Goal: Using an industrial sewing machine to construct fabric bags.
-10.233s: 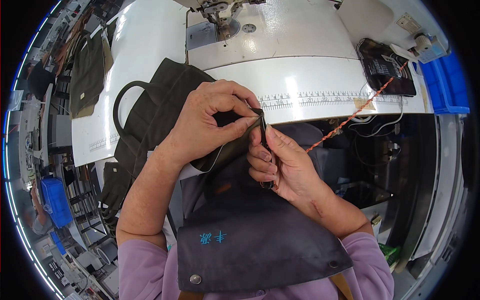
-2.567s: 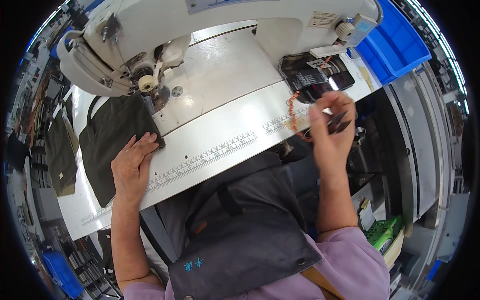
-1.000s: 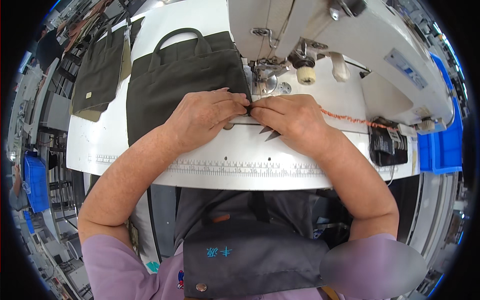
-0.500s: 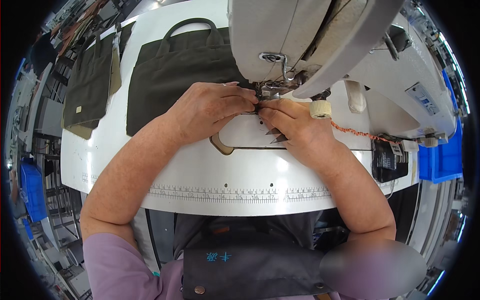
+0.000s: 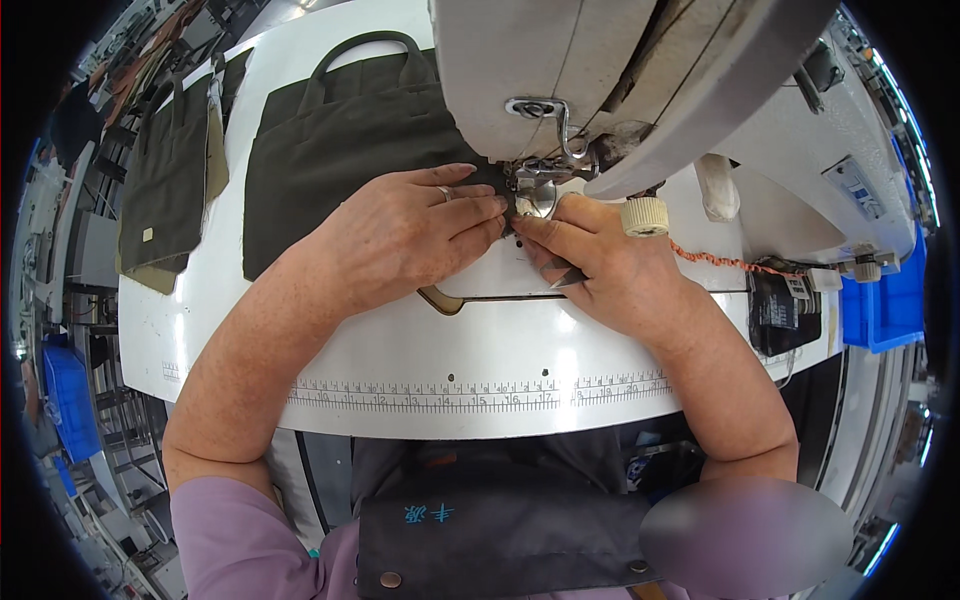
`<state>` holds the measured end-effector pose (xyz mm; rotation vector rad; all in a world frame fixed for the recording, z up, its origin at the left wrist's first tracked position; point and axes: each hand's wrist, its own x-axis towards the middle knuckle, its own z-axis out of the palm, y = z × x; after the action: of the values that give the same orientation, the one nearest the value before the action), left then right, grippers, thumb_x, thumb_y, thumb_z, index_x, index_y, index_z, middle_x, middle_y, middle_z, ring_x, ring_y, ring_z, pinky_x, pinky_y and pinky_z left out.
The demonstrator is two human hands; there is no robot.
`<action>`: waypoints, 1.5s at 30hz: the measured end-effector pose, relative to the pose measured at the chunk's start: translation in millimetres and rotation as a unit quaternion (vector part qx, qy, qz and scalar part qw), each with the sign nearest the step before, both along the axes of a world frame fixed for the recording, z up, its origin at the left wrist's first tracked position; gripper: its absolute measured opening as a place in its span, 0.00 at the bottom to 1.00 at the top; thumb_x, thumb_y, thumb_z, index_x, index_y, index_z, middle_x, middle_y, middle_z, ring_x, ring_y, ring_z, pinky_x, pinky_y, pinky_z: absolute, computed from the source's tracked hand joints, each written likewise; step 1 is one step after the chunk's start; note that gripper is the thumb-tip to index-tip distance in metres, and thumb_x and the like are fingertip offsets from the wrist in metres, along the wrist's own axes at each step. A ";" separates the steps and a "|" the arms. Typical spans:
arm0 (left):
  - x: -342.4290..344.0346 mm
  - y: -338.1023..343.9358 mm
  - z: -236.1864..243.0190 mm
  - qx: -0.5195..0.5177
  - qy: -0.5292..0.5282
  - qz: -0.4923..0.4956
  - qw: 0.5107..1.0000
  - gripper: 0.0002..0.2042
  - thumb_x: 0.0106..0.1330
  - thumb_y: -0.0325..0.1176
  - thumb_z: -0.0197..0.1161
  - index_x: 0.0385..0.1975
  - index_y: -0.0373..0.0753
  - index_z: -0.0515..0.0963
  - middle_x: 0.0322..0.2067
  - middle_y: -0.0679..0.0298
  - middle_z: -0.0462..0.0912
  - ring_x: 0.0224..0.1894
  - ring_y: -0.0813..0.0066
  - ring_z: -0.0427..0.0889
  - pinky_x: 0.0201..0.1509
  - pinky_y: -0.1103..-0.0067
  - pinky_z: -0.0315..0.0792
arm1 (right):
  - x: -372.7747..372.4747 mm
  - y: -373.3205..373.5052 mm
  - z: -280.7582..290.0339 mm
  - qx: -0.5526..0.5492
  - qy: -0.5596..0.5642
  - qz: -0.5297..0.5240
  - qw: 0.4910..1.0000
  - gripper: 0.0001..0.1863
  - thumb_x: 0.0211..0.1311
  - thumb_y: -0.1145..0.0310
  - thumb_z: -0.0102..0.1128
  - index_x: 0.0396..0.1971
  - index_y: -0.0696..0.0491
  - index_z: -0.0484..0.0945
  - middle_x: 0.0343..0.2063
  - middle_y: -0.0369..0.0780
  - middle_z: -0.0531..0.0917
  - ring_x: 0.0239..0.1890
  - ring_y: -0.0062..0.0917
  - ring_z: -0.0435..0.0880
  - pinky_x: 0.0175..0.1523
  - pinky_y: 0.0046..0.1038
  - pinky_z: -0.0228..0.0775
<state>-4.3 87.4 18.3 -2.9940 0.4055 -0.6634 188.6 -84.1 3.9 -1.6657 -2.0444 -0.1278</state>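
A dark olive fabric bag [image 5: 330,165] with looped handles lies on the white machine table, its right corner at the presser foot [image 5: 535,190] of a sewing machine [image 5: 560,60]. My left hand [image 5: 420,225] rests palm down on that corner, fingers close together, pressing the fabric just left of the needle area. My right hand [image 5: 610,260] is curled right of the foot, fingertips at the fabric's edge, with pointed dark thread snips [image 5: 565,276] held in it, their orange coiled cord [image 5: 720,260] running right. The needle itself is too small to make out.
Another olive bag piece [image 5: 160,190] lies at the table's left. A dark flat object [image 5: 775,320] sits under the machine arm's right end, beside a blue bin [image 5: 880,315]. A printed ruler [image 5: 470,395] runs along the table's front edge [image 5: 500,430]. Blue bins and racks stand far left.
The bag corner, held over my lap earliest, now lies on the table at the presser foot. Both hands have gathered there. In the last second the machine head appears larger and nearer in view.
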 end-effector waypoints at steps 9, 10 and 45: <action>-1.0 6.0 -3.7 -0.020 0.000 0.009 1.000 0.14 0.58 0.26 0.64 0.45 0.36 0.85 0.48 0.63 0.86 0.54 0.68 0.86 0.57 0.70 0.82 | -5.3 -0.2 3.6 -0.063 0.003 -0.054 0.997 0.18 0.61 0.68 0.70 0.52 0.44 0.84 0.37 0.35 0.81 0.36 0.31 0.84 0.36 0.33 0.79; -0.1 4.9 -3.7 -0.017 -0.002 0.006 1.000 0.14 0.58 0.25 0.64 0.45 0.36 0.84 0.48 0.63 0.86 0.53 0.67 0.86 0.55 0.70 0.82 | -4.1 0.5 1.7 -0.062 0.002 -0.055 0.997 0.18 0.61 0.68 0.70 0.52 0.44 0.84 0.37 0.35 0.81 0.36 0.31 0.84 0.36 0.33 0.79; 4.9 9.6 -5.6 -0.032 0.012 0.059 0.998 0.15 0.63 0.27 0.61 0.49 0.35 0.83 0.50 0.58 0.86 0.55 0.64 0.85 0.64 0.69 0.78 | 0.7 1.7 2.1 0.003 0.031 -0.038 0.999 0.15 0.52 0.64 0.73 0.42 0.45 0.86 0.26 0.39 0.84 0.28 0.36 0.85 0.32 0.40 0.75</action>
<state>0.7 97.0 12.7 -3.0595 0.2102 -0.6432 189.4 -82.4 6.0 -1.7225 -1.9335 -0.1070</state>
